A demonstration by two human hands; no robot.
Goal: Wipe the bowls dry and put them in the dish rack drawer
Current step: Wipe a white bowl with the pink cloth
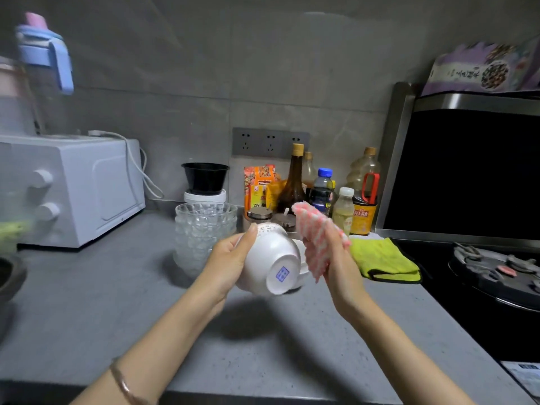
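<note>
left hand [230, 258] gripped white bowl [270, 255], foot tilted up | right hand [342, 258] clutched pink cloth [315, 238] just beside | both over mid counter [117, 302], glass bowls [204, 229] behind

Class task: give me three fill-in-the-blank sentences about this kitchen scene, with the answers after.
The left hand holds a white ceramic bowl with its blue-marked ____ towards the camera.
The right hand holds a cloth patterned white and ____.
Behind the stack of clear glass bowls sits a ____ plastic bowl.
Answers: base; pink; black.

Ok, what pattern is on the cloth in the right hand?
The cloth has a pink-and-white check, clearest in the head view.
</note>
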